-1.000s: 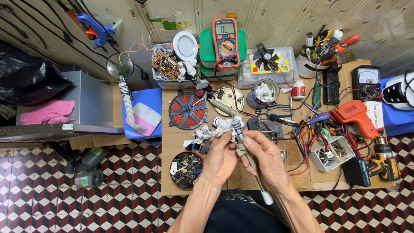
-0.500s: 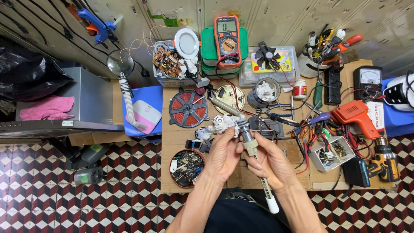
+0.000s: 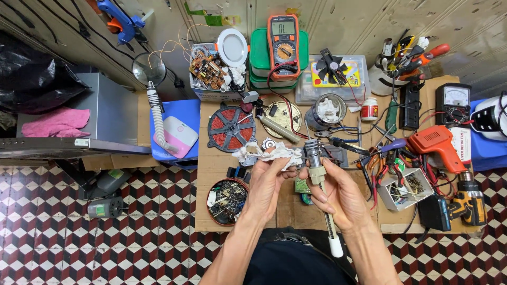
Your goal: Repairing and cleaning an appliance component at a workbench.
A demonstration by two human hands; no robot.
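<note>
— What sits at the centre of the frame?

— A soldering iron (image 3: 318, 174), held upright over the near edge of a crowded cardboard-topped workbench (image 3: 211, 169), its metal barrel up and its white handle end pointing down toward the person's lap. The right hand (image 3: 340, 198) is closed around the pale collar of the tool, fingers wrapped and thumb pressed on.

— And the other hand?

— The left hand (image 3: 265, 182) pinches a crumpled white rag (image 3: 266, 153) between thumb and fingers, the cloth reaching just beside the iron's barrel; whether it touches the metal cannot be told.

— What would make this wiping go well?

— By the look of it, a steady grip low on the handle, with the rag folded thick between skin and metal, and the tool turned rather than the cloth dragged.

— What surrounds them?

— Just beyond the hands lie a red coil disc (image 3: 231, 128) and a round tin of small screws and parts (image 3: 227, 200). To the right an orange soldering gun (image 3: 438, 145) rests among pliers and wires; at the far edge an orange multimeter (image 3: 283, 37) stands on green boxes (image 3: 259, 58)
</note>
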